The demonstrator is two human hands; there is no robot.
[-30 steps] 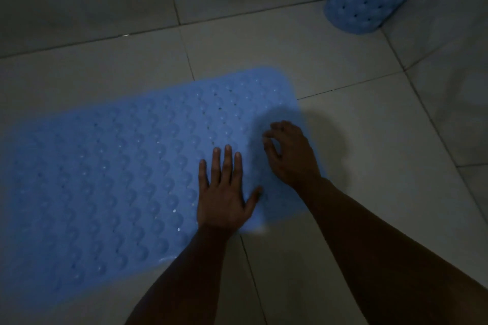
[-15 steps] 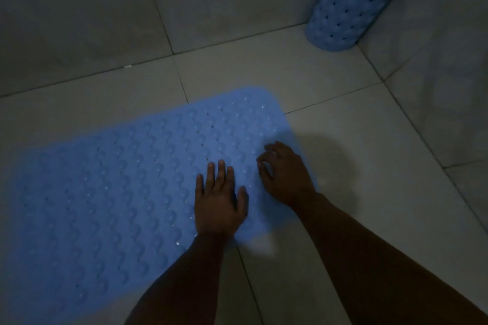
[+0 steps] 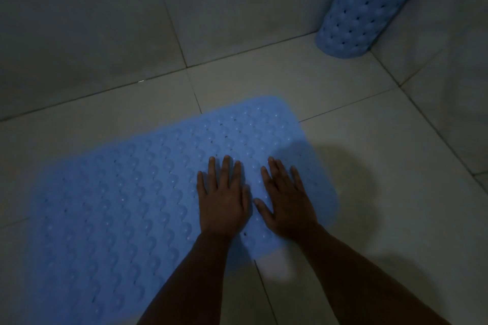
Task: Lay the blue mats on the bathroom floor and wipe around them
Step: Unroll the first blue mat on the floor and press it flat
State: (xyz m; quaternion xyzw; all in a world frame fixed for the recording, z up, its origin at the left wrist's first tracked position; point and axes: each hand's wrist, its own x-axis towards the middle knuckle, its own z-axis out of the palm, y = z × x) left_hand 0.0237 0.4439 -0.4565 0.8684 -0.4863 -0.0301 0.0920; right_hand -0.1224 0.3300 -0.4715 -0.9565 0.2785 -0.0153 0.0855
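A blue bumpy mat [image 3: 126,200] lies flat on the pale tiled floor [image 3: 369,219], running from the lower left to the middle of the view. My left hand [image 3: 223,200] rests palm down on the mat's right part, fingers apart. Beside it, my right hand [image 3: 286,203] also lies flat on the mat near its right edge, fingers spread. Neither hand holds anything. A second blue mat [image 3: 369,5], rolled up, stands leaning in the corner at the upper right.
Tiled walls [image 3: 92,21] meet the floor behind the flat mat and along the right side. The room is dim. Bare floor tiles lie to the right of the mat and in front of it.
My right hand went from curled at the mat's edge to flat with fingers spread. My left hand stayed pressed on the mat. The view shifted, so the mat sits lower in frame.
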